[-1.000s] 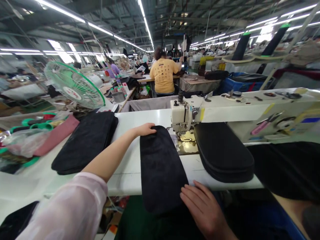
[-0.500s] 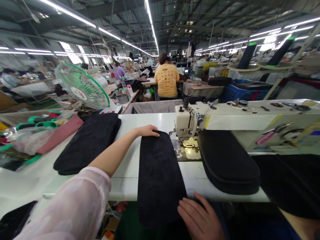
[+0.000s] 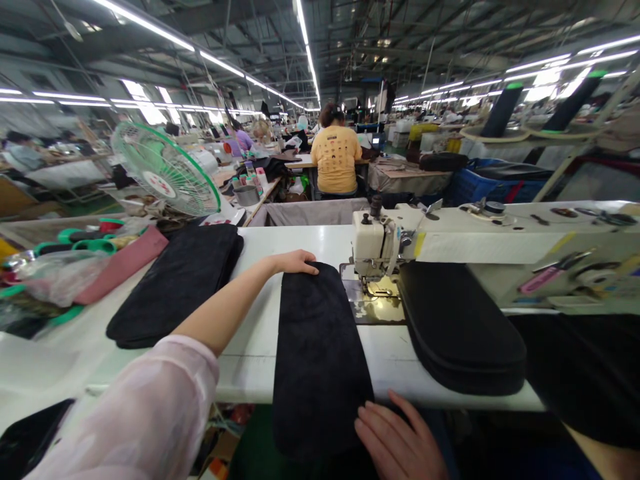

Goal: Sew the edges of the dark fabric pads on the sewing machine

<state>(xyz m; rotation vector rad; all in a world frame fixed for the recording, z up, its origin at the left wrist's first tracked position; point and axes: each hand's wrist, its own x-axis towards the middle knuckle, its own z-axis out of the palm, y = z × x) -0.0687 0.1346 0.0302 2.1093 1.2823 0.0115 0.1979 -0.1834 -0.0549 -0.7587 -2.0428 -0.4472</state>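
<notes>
A long black fabric piece [image 3: 320, 347] lies lengthwise on the white sewing table [image 3: 260, 353], its near end hanging over the front edge. My left hand [image 3: 295, 261] rests at its far end, fingers curled over the edge of the fabric. My right hand [image 3: 397, 437] lies flat with fingers spread on the near right corner of the piece. The sewing machine head [image 3: 377, 243] stands just right of the fabric's far end, with its metal needle plate [image 3: 383, 303] beside it.
A stack of black pieces [image 3: 175, 283] lies to the left, another black padded stack [image 3: 460, 327] under the machine arm. A green fan [image 3: 163, 170] and pink cloth [image 3: 120, 263] stand at left. A person in a yellow shirt [image 3: 336, 159] sits ahead.
The view has shifted slightly; my right hand has slid lower along the near end of the fabric. My left hand stays at the far end.
</notes>
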